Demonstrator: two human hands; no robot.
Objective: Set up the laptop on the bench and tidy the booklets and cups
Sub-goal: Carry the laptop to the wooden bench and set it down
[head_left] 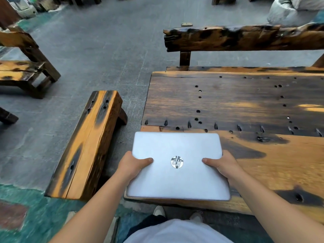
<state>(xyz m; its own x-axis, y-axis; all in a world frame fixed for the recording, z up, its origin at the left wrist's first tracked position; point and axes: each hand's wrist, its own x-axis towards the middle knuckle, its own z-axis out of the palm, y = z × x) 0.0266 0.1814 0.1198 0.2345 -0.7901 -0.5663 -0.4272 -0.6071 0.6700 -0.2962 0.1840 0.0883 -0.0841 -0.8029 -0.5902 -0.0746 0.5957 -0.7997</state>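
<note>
We grip the closed silver laptop (pixel 178 165), left hand (pixel 133 163) and right hand (pixel 223 163) at its sides | scorched, hole-pocked plank bench (pixel 245 106) beneath and ahead | narrow wooden stool (pixel 87 142) left of our hands

This looks like a rustic furniture showroom or workshop floor. Heavy charred-and-amber timber pieces stand about on bare grey concrete (pixel 91 41): a broad slab bench (pixel 245 102) at right, a low stool (pixel 84 146) at centre left, another bench (pixel 22 67) at upper left, and a stuffed sack (pixel 294 11) at upper right.
</note>
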